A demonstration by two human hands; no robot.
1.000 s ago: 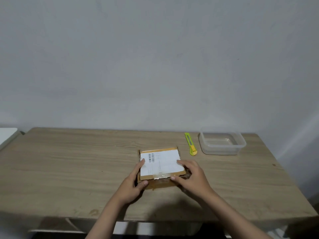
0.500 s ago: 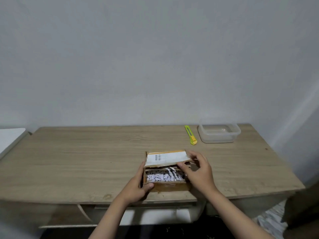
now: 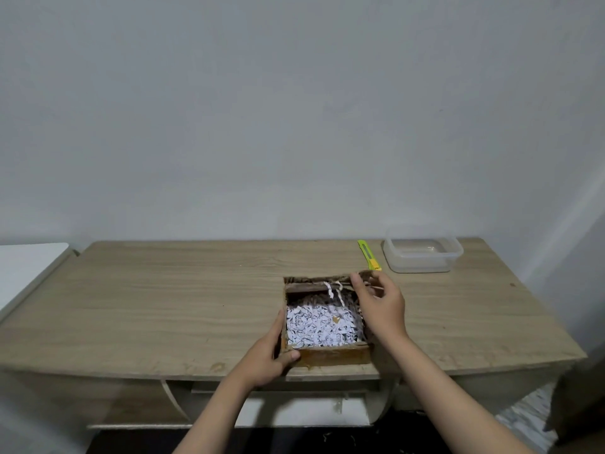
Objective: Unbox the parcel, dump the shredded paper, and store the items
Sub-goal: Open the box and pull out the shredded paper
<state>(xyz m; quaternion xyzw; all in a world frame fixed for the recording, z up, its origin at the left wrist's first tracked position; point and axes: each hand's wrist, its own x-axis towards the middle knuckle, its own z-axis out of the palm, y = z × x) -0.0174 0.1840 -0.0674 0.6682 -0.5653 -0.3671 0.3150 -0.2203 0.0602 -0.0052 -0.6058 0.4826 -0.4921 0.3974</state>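
Note:
A small brown cardboard parcel (image 3: 330,355) sits near the front edge of the wooden table (image 3: 163,309). Its lid is folded back toward the wall, and white shredded paper (image 3: 322,324) fills the inside. A small tan piece shows among the shreds; nothing else of the contents is visible. My left hand (image 3: 266,355) grips the parcel's near left corner, thumb on the front wall. My right hand (image 3: 379,304) holds the raised lid flap at the far right corner, fingers pinched on its edge.
A yellow-green utility knife (image 3: 369,255) lies behind the parcel. To its right stands a clear plastic container (image 3: 422,253) without a lid. A white surface (image 3: 23,270) adjoins the table on the left. The wall runs close behind the table.
The lid, flat and closed a second ago, has been lifted and swung back by my right hand, exposing the shredded paper. My left hand stayed on the near left corner.

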